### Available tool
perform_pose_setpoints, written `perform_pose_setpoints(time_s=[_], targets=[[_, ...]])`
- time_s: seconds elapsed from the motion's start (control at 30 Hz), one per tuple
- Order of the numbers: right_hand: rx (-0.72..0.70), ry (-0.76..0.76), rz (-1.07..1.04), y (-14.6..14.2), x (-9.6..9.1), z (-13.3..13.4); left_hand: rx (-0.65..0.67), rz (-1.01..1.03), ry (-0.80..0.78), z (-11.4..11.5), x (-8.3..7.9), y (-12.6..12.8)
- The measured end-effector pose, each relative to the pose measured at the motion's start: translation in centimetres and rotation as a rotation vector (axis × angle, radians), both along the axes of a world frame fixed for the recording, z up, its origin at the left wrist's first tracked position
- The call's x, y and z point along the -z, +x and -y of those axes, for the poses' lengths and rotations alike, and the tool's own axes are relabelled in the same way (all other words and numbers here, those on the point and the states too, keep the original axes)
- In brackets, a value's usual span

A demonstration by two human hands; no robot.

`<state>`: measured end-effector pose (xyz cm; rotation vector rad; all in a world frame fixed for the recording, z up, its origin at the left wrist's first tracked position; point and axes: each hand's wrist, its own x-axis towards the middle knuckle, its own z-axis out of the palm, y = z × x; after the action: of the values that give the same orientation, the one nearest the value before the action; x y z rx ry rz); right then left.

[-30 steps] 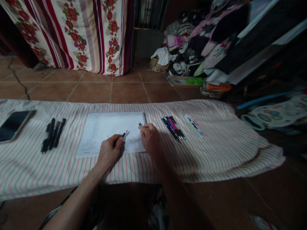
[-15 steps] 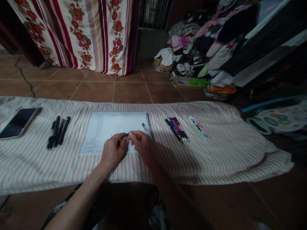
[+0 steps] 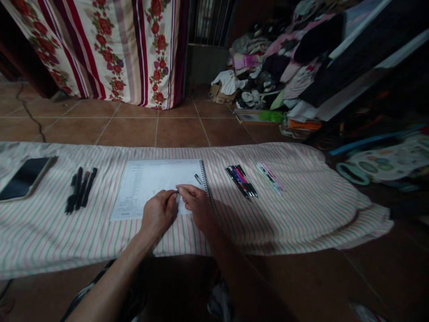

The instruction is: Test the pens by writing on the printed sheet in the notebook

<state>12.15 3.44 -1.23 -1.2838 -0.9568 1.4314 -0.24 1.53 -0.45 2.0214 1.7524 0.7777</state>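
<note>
Over the lower part of a spiral notebook point(image 3: 150, 179), both hands meet at a dark pen point(image 3: 176, 192). My left hand point(image 3: 158, 210) is closed round the pen, hiding most of it. With pinched fingertips, my right hand point(image 3: 196, 201) grips the pen's other end; what exactly is between those fingers is too small to make out. A dark pen cap point(image 3: 198, 179) lies on the page just beyond the right hand, near the spiral binding. The page carries printed lines and text along its left side.
Several black pens point(image 3: 80, 190) and a phone point(image 3: 27, 179) lie on the striped cloth point(image 3: 301, 201) at left. To the right are a bunch of dark and coloured pens point(image 3: 241, 181) and several pale pens point(image 3: 271, 177). A clothes pile point(image 3: 268, 67) stands beyond.
My right fingertips have closed in toward the left hand, and less of the pen shows between them. The whole view has shifted slightly; the other pens lie as before.
</note>
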Motion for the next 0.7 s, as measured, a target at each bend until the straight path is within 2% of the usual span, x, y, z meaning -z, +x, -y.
perform_pose_setpoints(time_s=[0.17, 0.4, 0.6, 0.7], targets=[[0.002, -0.005, -0.111, 0.06, -0.24, 0.12, -0.034, 0.07, -0.007, -0.12, 0.04, -0.07], [0.004, -0.004, -0.093, 0.21, 0.28, -0.18, -0.018, 0.013, 0.012, -0.04, 0.12, -0.05], [-0.01, -0.001, -0.172, 0.08, 0.12, 0.02, -0.041, 0.017, 0.002, -0.12, -0.15, -0.09], [0.001, -0.01, -0.142, -0.09, 0.06, -0.07, -0.033, -0.027, 0.01, -0.01, -0.31, -0.01]])
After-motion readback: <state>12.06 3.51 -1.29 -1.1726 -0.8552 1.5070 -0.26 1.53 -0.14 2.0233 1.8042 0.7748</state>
